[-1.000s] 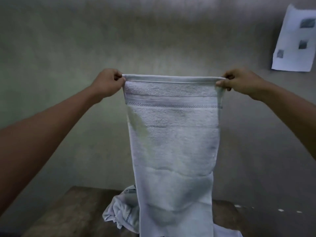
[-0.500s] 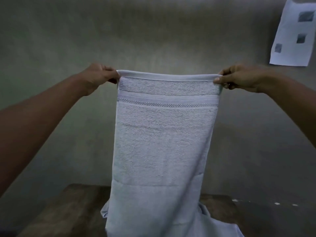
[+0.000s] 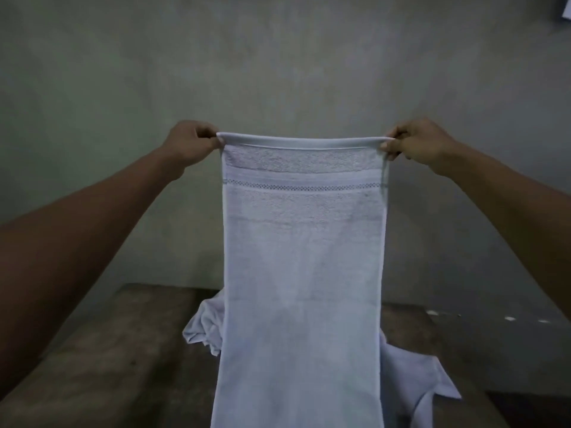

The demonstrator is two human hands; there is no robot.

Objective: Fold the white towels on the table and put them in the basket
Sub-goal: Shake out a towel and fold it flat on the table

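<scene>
A white towel point(image 3: 302, 257) with a woven band near its top hem hangs straight down in front of me, stretched flat by its top edge. My left hand point(image 3: 191, 143) pinches the top left corner and my right hand point(image 3: 414, 140) pinches the top right corner. Its lower end runs out of the frame at the bottom. Behind it, more crumpled white towels point(image 3: 204, 325) lie on the wooden table point(image 3: 123, 350), partly hidden by the hanging towel. No basket is in view.
A plain grey wall point(image 3: 278, 72) stands right behind the table. A corner of a white paper point(image 3: 567, 7) hangs on the wall at the top right. The table's far edge runs just behind the towel heap.
Both hands hold the same corners throughout. The towel hangs flatter and smoother now, and the view has tilted so the paper on the wall has slid almost out of the frame.
</scene>
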